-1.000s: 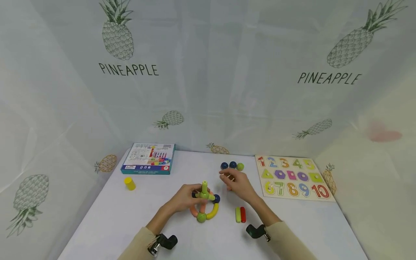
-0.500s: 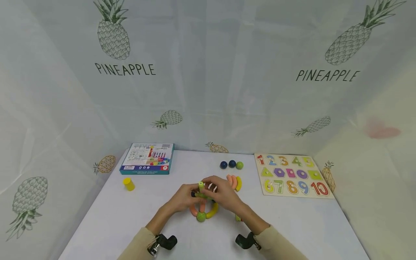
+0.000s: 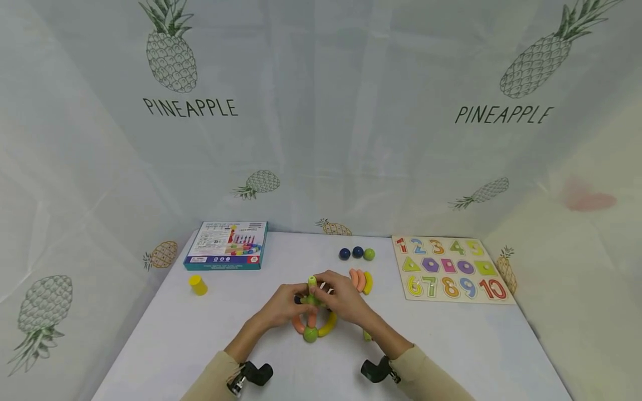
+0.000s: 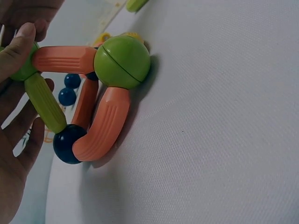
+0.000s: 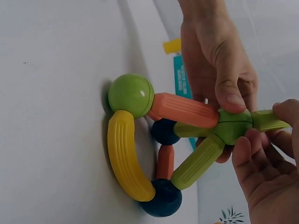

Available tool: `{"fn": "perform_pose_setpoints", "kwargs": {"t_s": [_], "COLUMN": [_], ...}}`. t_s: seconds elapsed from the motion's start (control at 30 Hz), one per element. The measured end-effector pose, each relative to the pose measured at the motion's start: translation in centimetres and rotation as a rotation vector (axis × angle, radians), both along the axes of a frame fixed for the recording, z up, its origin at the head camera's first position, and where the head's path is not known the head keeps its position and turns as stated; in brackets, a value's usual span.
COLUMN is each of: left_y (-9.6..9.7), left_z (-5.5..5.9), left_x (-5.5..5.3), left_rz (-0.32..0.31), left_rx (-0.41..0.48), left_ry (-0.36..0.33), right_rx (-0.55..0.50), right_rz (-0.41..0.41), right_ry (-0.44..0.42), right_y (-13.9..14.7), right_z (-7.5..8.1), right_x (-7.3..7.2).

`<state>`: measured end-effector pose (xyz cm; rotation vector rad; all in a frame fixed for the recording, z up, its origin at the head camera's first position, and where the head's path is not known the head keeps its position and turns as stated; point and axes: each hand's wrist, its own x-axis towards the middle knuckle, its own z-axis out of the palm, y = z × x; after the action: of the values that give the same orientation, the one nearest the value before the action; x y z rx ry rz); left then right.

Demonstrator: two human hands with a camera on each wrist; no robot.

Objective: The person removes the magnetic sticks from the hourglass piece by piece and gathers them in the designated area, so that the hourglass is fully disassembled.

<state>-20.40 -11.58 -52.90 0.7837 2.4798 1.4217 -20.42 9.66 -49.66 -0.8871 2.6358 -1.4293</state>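
On the white table stands a ball-and-stick magnetic toy. Its ring has a green ball [image 5: 131,95], blue balls [image 5: 161,198], a curved yellow stick [image 5: 126,154] and curved orange sticks [image 4: 105,128]. Straight sticks [image 5: 198,161] rise from the ring to a green ball [image 5: 229,130] at the top. My left hand [image 3: 281,305] grips this top ball, its thumb pressed on it. My right hand [image 3: 346,298] pinches an upright light-green stick [image 5: 266,120] on the top ball, with other fingertips at the ball. In the head view both hands cover part of the toy.
Behind the toy lie two blue balls [image 3: 358,252], a green ball [image 3: 369,254] and curved orange and yellow sticks [image 3: 368,283]. A number puzzle board [image 3: 451,270] lies right, a toy box [image 3: 228,245] back left, a yellow cylinder [image 3: 198,285] before it. My right forearm partly covers a light-green stick [image 3: 367,336].
My right hand has come left from above the loose curved sticks to the toy's upright stick, which it now pinches. My left hand has stayed on the top ball.
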Motion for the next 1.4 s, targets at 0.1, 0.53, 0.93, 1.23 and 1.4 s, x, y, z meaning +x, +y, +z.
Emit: {"fn": "perform_pose_setpoints", "kwargs": {"t_s": [0.1,0.53,0.93,1.23,1.4], "left_y": [0.0,0.2,0.2,0.3,0.4], "left_z": [0.0,-0.2,-0.2,0.1,0.0], "left_x": [0.0,0.1,0.0,0.1,0.0], "left_rz": [-0.003,0.006,0.033,0.025,0.028], "left_rx": [0.005,-0.015,-0.025,-0.023,-0.023], "left_ry": [-0.005,0.006,-0.061,-0.066,-0.069], "right_rx": [-0.017,-0.120,-0.015,0.150,0.178], "right_rz": [0.002,-0.021,-0.113,-0.136,-0.102], "right_ry": [-0.003,-0.206,-0.358,-0.541,-0.587], "right_y": [0.0,1.6,11.2,16.2,16.4], "right_z": [0.0,-0.2,-1.3,-2.9,-3.2], "right_x": [0.0,0.4,0.0,1.7,2.3]}}
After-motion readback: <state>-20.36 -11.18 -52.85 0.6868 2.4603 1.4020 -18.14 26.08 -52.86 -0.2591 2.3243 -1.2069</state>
